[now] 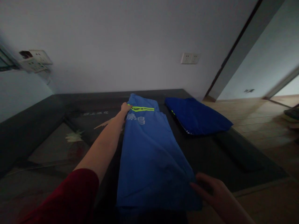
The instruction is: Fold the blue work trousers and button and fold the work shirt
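A blue work jacket (149, 152) lies lengthwise in front of me, folded into a long panel. Across its far part runs a yellow-green stripe, with white Chinese characters just below. My left hand (126, 107) reaches to the far left edge, its fingers closed on the fabric beside the stripe. At the near right corner my right hand (213, 189) has thumb and forefinger at the jacket's side edge, pinching the cloth; its other fingers are in shadow. To the right lies a darker blue folded garment (198, 116), touched by neither hand.
Beneath the garments is a dark, glossy tabletop (187, 93) with a flower print (74, 136) on the left. Behind it rises a pale wall with a double socket (190, 58). More sockets (35, 60) hang at the left corner. Tiled floor (254, 121) and shoes (291, 115) show at right.
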Demonstrator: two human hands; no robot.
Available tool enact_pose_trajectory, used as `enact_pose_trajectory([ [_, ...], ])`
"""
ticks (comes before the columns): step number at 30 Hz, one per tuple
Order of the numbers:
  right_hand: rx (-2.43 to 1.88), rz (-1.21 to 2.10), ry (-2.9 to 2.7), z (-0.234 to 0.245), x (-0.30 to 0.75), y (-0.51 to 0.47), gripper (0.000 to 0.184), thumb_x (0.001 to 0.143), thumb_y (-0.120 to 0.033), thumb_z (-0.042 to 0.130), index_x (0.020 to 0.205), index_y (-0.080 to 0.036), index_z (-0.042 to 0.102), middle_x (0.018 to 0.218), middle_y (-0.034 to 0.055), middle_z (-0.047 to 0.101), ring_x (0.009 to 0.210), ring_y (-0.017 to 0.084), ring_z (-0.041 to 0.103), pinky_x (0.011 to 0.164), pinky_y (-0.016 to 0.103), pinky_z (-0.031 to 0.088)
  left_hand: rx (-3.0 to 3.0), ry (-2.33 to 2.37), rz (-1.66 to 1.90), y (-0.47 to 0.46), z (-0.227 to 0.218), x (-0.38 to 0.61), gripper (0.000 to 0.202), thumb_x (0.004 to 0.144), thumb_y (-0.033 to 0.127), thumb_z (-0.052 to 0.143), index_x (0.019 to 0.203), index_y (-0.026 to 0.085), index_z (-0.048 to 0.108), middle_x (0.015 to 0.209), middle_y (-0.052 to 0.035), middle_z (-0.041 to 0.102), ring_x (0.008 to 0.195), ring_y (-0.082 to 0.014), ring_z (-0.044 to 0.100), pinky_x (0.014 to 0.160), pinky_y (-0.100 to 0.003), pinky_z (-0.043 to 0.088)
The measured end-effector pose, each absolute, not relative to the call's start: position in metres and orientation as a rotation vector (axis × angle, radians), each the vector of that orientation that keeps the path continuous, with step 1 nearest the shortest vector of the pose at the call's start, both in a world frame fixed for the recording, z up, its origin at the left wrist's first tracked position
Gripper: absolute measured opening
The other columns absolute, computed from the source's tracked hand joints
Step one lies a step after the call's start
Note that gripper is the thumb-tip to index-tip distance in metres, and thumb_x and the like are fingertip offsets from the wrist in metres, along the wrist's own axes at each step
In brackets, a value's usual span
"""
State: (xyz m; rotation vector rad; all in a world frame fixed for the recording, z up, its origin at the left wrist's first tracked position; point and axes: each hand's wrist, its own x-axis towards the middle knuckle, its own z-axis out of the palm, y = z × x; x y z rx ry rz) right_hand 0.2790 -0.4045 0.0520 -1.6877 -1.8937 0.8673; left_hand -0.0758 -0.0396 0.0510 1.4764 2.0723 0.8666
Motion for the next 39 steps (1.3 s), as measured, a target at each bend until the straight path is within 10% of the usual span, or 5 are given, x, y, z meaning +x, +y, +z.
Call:
enact_pose_trajectory([
  [7, -1.604, 0.859, -1.822, 0.051, 0.274, -0.391, 0.026, 0.080, -0.044, 0.058, 0.086, -0.020, 0.065, 0.070, 0.0022, 0.066, 0.059, 0.018, 0.061, 0.052, 0.026, 0.048, 1.582, 2.133, 0.861, -0.068, 0.058, -0.106, 0.059, 0.089, 0.032, 0.055, 0.134, 0.000, 0.035, 0.129, -0.0255, 0.051, 0.116, -0.0271, 0.052, 0.092, -0.035, 0.041],
  [20, -1.545, 0.519, -1.775, 0.026, 0.298, -0.411, 0.035, 0.082, -0.048, 0.056, 0.104, -0.022, 0.064, 0.099, 0.0091, 0.067, 0.083, 0.024, 0.065, 0.070, 0.037, 0.056, 2.312, 1.673, 0.444, -0.330, 0.135, -0.096, 0.028, 0.088, 0.041, 0.047, 0.096, 0.020, 0.063, 0.094, -0.0037, 0.069, 0.082, -0.0189, 0.063, 0.074, -0.029, 0.046],
  [39, -1.580, 0.944, -1.574, 0.034, 0.290, -0.420, 0.030, 0.088, -0.041, 0.050, 0.112, -0.023, 0.052, 0.096, 0.0068, 0.064, 0.089, 0.022, 0.063, 0.076, 0.037, 0.054, 1.757, 1.874, 0.799, -0.462, 0.016, -0.069, 0.032, 0.075, 0.043, 0.057, 0.102, 0.026, 0.054, 0.096, -0.0045, 0.070, 0.087, -0.0254, 0.068, 0.077, -0.040, 0.055],
])
